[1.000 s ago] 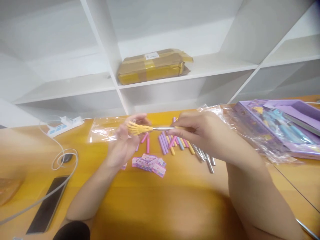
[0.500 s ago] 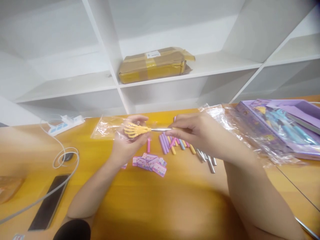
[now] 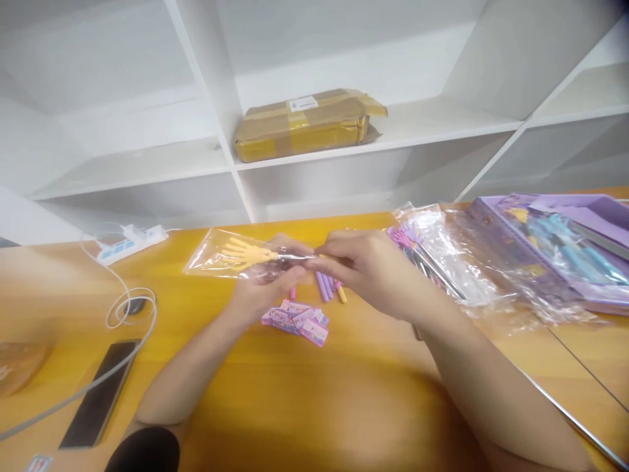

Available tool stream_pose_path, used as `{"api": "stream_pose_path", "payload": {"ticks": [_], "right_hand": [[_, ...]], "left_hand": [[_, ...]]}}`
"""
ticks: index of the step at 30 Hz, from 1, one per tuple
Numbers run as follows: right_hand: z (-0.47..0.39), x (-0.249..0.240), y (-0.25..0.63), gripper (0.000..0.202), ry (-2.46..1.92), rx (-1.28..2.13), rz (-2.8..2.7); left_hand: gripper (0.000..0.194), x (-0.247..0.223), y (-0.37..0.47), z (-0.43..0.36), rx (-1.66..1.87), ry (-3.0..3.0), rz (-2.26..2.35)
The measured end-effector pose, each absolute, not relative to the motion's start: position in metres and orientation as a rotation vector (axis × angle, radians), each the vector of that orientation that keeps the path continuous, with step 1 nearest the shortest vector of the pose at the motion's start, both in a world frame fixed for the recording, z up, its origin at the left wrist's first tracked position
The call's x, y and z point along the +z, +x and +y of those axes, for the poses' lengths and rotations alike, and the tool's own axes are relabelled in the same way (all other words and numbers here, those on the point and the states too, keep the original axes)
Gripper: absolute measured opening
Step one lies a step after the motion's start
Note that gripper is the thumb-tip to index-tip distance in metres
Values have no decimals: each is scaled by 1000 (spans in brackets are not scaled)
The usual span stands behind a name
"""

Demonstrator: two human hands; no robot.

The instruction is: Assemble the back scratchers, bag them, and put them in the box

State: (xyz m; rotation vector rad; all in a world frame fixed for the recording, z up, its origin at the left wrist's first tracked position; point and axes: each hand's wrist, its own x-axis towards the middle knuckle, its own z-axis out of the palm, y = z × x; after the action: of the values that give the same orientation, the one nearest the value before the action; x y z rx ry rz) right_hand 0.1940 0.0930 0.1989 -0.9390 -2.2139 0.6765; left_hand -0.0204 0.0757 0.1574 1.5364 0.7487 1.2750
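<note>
A yellow hand-shaped back scratcher with a thin metal rod lies inside a clear plastic bag. My left hand is closed around the bag and the rod below the yellow head. At the rod's other end, my right hand pinches the back scratcher; its handle end is hidden by my fingers. Just below the hands sits a small heap of pink and purple printed cards. Purple foam-like grips show partly from under my right hand, with a yellow one beside them.
To the right are pink and purple back scratchers and crumpled clear plastic. A purple box with light-blue packed items stands farther right. A phone, cable and power strip are at left. A taped carton rests on the shelf.
The yellow head has moved left, deeper into the bag. My right hand has shifted left, close to my left hand. Pink and purple back scratchers now show behind my right wrist.
</note>
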Motion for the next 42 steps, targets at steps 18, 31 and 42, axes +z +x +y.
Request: {"api": "stream_pose_path", "payload": {"ticks": [18, 31, 42], "right_hand": [[88, 201, 214, 16, -884, 250, -2160], [69, 183, 166, 7, -645, 66, -1951], [72, 180, 178, 13, -585, 63, -2136]], "left_hand": [[18, 158, -31, 93, 1446, 1386, 760], [38, 143, -16, 86, 1227, 1387, 801], [30, 155, -15, 83, 1044, 1159, 640]]}}
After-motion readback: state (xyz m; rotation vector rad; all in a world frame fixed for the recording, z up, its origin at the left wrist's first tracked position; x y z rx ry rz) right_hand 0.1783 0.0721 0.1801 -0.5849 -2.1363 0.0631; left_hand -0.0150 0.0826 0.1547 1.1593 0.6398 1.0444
